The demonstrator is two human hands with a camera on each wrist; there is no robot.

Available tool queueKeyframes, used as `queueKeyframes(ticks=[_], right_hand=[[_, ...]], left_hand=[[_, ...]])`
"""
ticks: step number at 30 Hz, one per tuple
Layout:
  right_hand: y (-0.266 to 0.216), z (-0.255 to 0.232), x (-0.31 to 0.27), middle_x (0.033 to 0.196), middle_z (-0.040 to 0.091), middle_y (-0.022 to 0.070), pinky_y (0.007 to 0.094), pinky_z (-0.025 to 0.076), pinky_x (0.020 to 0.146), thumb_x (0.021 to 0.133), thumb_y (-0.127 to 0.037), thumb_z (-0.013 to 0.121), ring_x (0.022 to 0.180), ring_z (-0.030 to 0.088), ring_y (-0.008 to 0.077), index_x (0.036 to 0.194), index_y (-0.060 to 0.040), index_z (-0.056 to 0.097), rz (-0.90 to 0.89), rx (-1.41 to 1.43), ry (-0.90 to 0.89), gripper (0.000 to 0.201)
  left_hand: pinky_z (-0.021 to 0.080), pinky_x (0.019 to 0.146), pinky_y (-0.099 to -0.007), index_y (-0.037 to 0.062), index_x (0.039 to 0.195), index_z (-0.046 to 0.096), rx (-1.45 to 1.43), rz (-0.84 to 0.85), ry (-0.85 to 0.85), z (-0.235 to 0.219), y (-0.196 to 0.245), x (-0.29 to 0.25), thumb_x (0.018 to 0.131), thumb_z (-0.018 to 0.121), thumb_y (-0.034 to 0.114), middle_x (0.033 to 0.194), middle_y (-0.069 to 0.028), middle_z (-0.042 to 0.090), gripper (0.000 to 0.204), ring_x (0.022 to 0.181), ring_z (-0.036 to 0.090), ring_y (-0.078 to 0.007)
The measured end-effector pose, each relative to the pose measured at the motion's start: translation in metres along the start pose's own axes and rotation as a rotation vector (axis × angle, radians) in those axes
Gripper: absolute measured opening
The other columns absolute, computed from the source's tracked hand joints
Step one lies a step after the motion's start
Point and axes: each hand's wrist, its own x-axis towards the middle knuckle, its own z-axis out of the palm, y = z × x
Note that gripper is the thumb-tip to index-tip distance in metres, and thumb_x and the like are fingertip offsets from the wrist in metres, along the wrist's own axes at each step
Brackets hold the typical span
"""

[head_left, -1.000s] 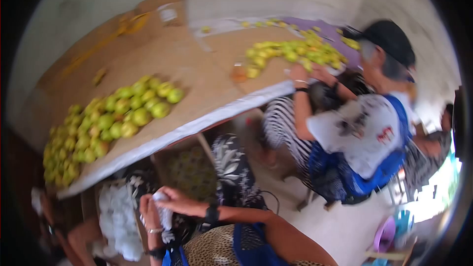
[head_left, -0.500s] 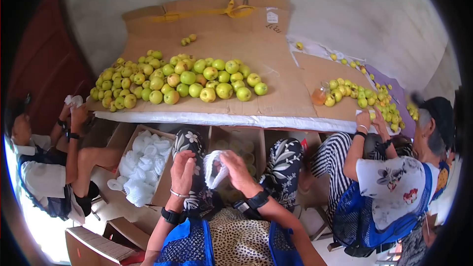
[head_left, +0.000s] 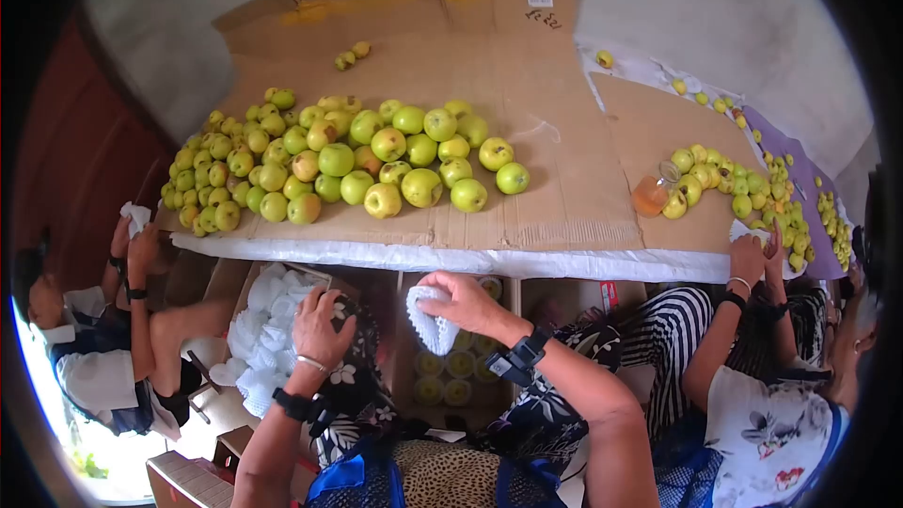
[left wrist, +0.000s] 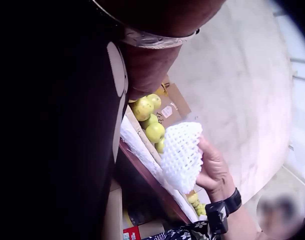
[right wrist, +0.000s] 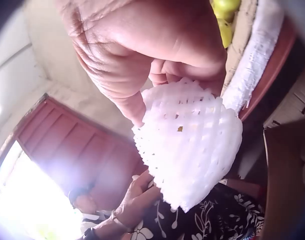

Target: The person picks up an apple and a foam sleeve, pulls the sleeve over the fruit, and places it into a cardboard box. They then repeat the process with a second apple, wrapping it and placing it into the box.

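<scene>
A white foam net sleeve [head_left: 434,322] hangs from my right hand [head_left: 467,305], pinched between thumb and fingers; the right wrist view shows the sleeve [right wrist: 188,145] large, its mesh spread and its lower end pointed. My left hand [head_left: 322,327] holds nothing and is raised with loosely bent fingers, beside a box of white foam sleeves [head_left: 268,329]. On the cardboard-covered table [head_left: 564,198] beyond both hands lies a broad pile of yellow-green apples [head_left: 336,160]. Below the table edge, a box holds wrapped apples [head_left: 458,364] in rows.
A glass jar of amber liquid [head_left: 651,196] stands on the table near more apples [head_left: 743,183]. One person [head_left: 103,348] sits at the left and another [head_left: 771,414] at the right, hands raised. An open cardboard box [head_left: 193,478] is at the lower left.
The head view has turned from the right-hand side back to the table. My hands have moved apart; the sleeve, earlier stretched between them, is in my right hand alone.
</scene>
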Motion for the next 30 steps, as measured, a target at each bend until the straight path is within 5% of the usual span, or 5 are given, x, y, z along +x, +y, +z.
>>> queueKeyframes(ticks=[11, 14, 19, 20, 30], right_hand=[[-0.017, 0.038, 0.024, 0.07, 0.053, 0.0015, 0.0254, 0.043, 0.055, 0.091, -0.023, 0.05, 0.061, 0.049, 0.0082, 0.082, -0.0006, 0.051, 0.038, 0.692, -0.053, 0.024], [-0.01, 0.046, 0.033, 0.07, 0.053, 0.001, 0.0238, 0.043, 0.054, 0.092, -0.021, 0.047, 0.063, 0.049, 0.0061, 0.083, -0.0004, 0.05, -0.015, 0.747, 0.088, 0.023], [-0.013, 0.026, 0.036, 0.071, 0.056, 0.0116, 0.0327, 0.044, 0.061, 0.086, -0.012, 0.053, 0.068, 0.057, 0.0223, 0.085, 0.0017, 0.048, -0.302, 0.27, 0.353, 0.015], [-0.017, 0.023, 0.036, 0.074, 0.056, 0.0166, 0.0364, 0.044, 0.065, 0.082, -0.008, 0.056, 0.07, 0.057, 0.0327, 0.086, 0.0017, 0.048, -0.332, 0.165, 0.369, 0.013], [0.006, 0.006, 0.05, 0.08, 0.055, 0.0074, 0.0289, 0.042, 0.07, 0.08, -0.006, 0.056, 0.076, 0.053, 0.0163, 0.083, 0.0012, 0.052, -0.172, 0.159, 0.438, 0.009]], left_hand=[[0.03, 0.098, -0.0457, 0.0029, 0.123, 0.044, 0.191, -0.14, -0.09, 0.005, -0.047, -0.052, 0.075, 0.059, 0.021, 0.126, -0.0231, 0.042, 0.054, 0.117, 0.04, -0.0407], [0.031, 0.098, -0.0438, 0.0025, 0.124, 0.043, 0.09, -0.096, -0.377, 0.003, -0.09, -0.029, 0.075, 0.06, 0.021, 0.124, -0.0214, 0.044, 0.054, 0.116, 0.042, -0.0378], [0.031, 0.098, -0.0344, -0.0007, 0.126, 0.041, -0.973, -0.359, -0.309, -0.003, 0.026, 0.048, 0.09, 0.045, 0.034, 0.124, -0.0134, 0.047, 0.05, 0.115, 0.044, -0.0253], [0.032, 0.096, -0.0333, -0.0008, 0.126, 0.039, -0.99, -0.163, -0.316, 0.001, 0.044, 0.056, 0.089, 0.046, 0.03, 0.122, -0.0125, 0.045, 0.049, 0.112, 0.044, -0.023], [0.037, 0.088, -0.0284, -0.0024, 0.12, 0.042, -1.312, 0.051, -0.365, 0.06, 0.053, 0.094, 0.09, 0.051, 0.019, 0.109, -0.0089, 0.05, 0.038, 0.1, 0.048, -0.0158]])
